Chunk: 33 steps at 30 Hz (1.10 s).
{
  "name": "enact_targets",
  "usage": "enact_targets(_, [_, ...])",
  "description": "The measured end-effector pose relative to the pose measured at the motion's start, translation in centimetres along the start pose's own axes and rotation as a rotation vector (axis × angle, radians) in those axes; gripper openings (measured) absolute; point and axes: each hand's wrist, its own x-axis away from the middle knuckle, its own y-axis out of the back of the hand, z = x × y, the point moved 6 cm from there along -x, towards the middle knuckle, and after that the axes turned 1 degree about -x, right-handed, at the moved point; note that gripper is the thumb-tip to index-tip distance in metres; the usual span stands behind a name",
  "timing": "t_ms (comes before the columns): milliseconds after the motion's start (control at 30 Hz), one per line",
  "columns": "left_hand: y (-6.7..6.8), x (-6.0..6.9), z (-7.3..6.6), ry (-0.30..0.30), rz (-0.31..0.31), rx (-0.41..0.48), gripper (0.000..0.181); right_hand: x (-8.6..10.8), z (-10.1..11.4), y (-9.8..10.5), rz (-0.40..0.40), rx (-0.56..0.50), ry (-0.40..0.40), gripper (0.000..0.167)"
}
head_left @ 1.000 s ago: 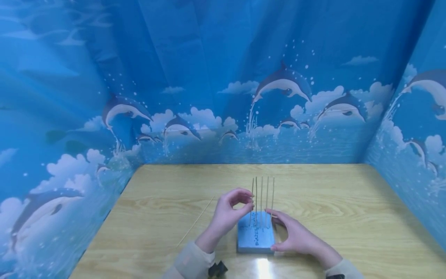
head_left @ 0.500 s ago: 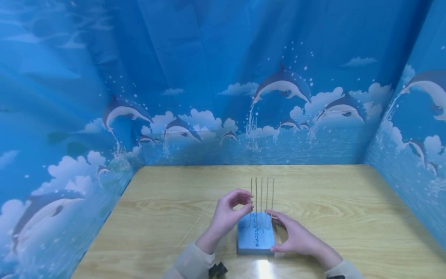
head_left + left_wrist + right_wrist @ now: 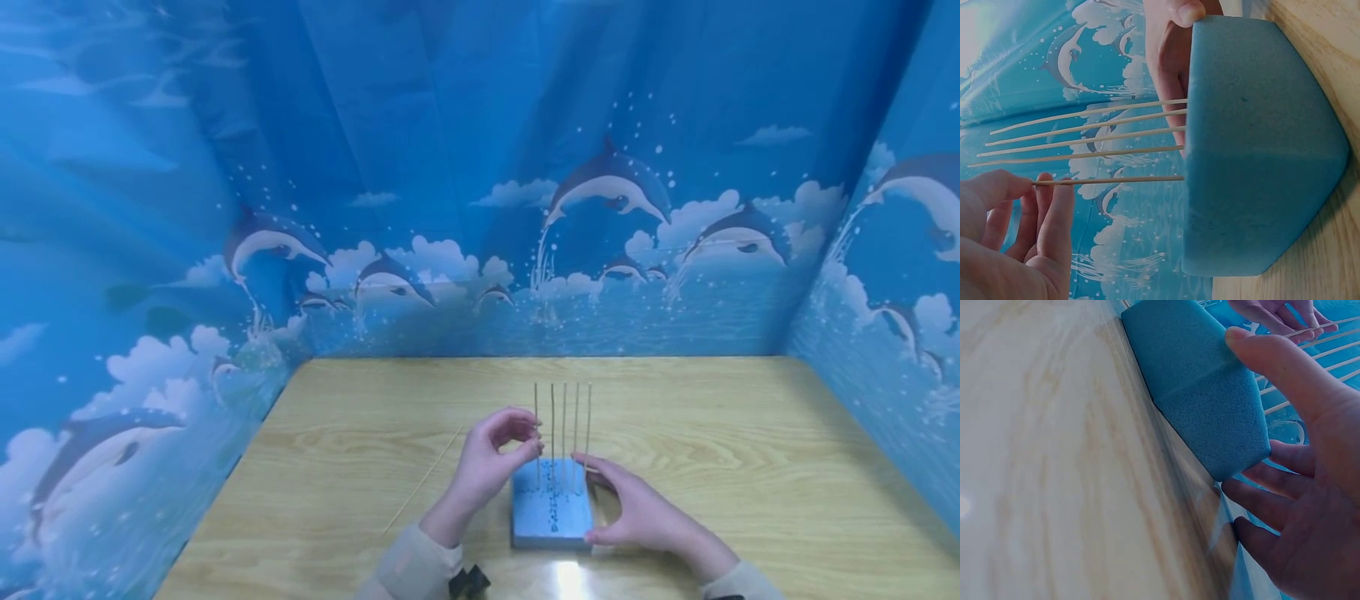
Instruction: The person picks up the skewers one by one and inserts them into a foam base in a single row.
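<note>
A light-blue foam block [image 3: 534, 521] rests on the table, its top marked with rows of dark holes. Several thin wooden sticks stand in a row in it, close to upright. My left hand [image 3: 487, 458] pinches the leftmost stick [image 3: 1129, 180] between thumb and fingertips, partway up; in the left wrist view this stick's lower end meets the block. At the block's right side, my right hand [image 3: 637, 507] grips it, thumb at the near corner and fingers along the far side. The right wrist view shows that thumb [image 3: 1279, 365] on the block's edge.
One loose wooden stick [image 3: 423, 481] lies slanted on the wood-grain table [image 3: 337, 408], left of my left hand. By the left sleeve is a small black object [image 3: 469, 581]. Blue dolphin-print curtains [image 3: 450, 167] enclose the table's back and sides.
The top of the leftmost stick has swung a little left, from leaning right to nearly upright, with my left hand still pinching it. My right hand and the block have stayed in place.
</note>
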Motion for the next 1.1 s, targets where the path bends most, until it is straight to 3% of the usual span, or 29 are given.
enact_targets(300, [0.2,0.2,0.1,0.037,0.031,0.008,0.027,0.0,0.0,0.0,0.0,-0.005,0.004,0.11])
enact_targets(567, [0.7,-0.1,-0.3,0.014,0.082,0.032,0.029,-0.1,-0.1,-0.1,-0.005,-0.001,-0.019,0.11])
enact_targets(700, [2.5,-0.6,-0.5,0.015,0.079,0.09,0.034,-0.1,-0.1,0.0,-0.006,-0.007,-0.033,0.109])
enact_targets(900, [6.2,-1.0,-0.4,0.098,0.017,0.163,0.038,0.0,0.0,0.2,-0.009,0.006,-0.024,0.11])
enact_targets(1100, [9.3,-0.9,0.5,0.163,-0.047,0.156,0.042,-0.1,0.1,0.0,0.002,0.002,-0.013,0.109])
